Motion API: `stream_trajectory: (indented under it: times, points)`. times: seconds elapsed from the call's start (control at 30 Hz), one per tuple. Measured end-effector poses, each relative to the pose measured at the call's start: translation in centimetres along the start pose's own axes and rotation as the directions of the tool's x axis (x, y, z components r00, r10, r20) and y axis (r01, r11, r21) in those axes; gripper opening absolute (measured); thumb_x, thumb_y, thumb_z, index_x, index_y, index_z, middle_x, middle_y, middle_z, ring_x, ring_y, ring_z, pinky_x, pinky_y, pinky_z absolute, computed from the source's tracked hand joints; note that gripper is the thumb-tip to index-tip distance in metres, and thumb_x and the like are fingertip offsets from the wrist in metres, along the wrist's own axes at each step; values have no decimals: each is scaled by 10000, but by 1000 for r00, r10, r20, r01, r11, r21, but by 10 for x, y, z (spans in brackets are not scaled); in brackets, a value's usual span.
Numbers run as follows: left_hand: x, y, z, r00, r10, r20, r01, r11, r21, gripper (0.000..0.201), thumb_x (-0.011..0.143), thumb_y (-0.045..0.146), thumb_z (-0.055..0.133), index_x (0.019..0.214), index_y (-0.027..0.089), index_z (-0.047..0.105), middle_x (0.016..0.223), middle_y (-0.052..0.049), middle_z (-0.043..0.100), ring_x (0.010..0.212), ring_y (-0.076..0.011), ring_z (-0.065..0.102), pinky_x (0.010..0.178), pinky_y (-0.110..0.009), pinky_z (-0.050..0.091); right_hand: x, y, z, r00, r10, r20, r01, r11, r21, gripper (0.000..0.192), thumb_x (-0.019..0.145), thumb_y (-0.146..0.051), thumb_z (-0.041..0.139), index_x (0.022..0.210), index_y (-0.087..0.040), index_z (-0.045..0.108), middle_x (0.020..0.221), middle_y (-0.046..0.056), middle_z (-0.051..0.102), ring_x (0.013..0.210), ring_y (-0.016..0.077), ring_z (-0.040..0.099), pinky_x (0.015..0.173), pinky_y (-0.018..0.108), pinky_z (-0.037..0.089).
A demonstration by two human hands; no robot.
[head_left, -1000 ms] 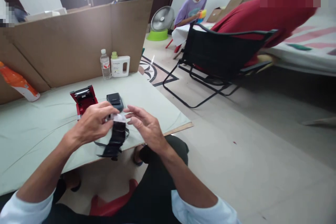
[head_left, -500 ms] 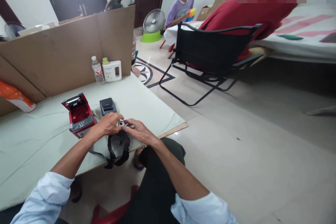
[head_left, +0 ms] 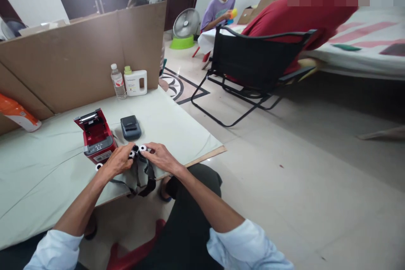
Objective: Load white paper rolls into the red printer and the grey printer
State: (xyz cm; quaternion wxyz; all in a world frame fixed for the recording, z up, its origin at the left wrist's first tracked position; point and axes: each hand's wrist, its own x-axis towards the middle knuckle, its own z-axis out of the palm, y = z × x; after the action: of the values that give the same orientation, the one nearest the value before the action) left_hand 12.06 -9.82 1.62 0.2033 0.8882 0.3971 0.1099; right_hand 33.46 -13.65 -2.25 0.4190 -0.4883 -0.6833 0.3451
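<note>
My left hand (head_left: 119,161) is closed around a small white paper roll (head_left: 131,154) above the table's near edge. Close beside it, my right hand (head_left: 162,158) pinches another white paper roll (head_left: 143,148) by its side. Between and below the hands lies a black strap (head_left: 148,179), partly hanging over the edge. A third paper roll (head_left: 99,167) shows next to my left forearm. The red receipt printer (head_left: 98,145) stands left of my hands with its lid raised. Just beyond my fingers sits a small dark grey portable printer (head_left: 130,127).
Along the cardboard partition (head_left: 82,59) stand a clear bottle (head_left: 118,82) and a white jug (head_left: 136,82). An orange and white bottle (head_left: 19,112) leans at left. Past the table are a black folding chair (head_left: 253,59) with a person in red, a fan (head_left: 186,23) and a seated person (head_left: 218,12).
My hands have moved slightly apart. Two rolls now show at my fingers where one showed before, and another has come into sight by my left forearm.
</note>
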Motion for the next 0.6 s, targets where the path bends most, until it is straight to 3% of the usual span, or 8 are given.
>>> stream_trajectory:
  times: [0.2, 0.4, 0.6]
  points:
    - [-22, -11, -14, 999, -46, -17, 46, 998, 49, 518, 743, 78, 568, 1228, 246, 639, 1003, -68, 729, 953, -268, 690, 856, -350, 538, 6, -10, 14, 995, -61, 78, 58, 998, 30, 230, 931, -310, 614, 978, -163, 785, 890, 47, 736, 809, 178, 636, 755, 269, 467]
    - [-42, -25, -10, 998, -56, -24, 57, 998, 35, 684, 730, 34, 539, 1376, 248, 612, 1199, -93, 750, 1109, -274, 700, 1008, -394, 543, 8, -5, 27, 990, -87, 115, 77, 993, 90, 250, 929, -313, 632, 1057, -161, 784, 961, 60, 743, 863, 188, 646, 797, 284, 474]
    - [-48, -28, -7, 997, -48, -53, 48, 999, 5, 757, 738, 37, 558, 1476, 208, 553, 1445, -142, 650, 1322, -299, 628, 1147, -452, 484, 7, -3, 25, 981, -107, 163, 92, 991, 98, 313, 949, -407, 607, 1036, -165, 787, 939, 56, 737, 837, 195, 636, 777, 298, 472]
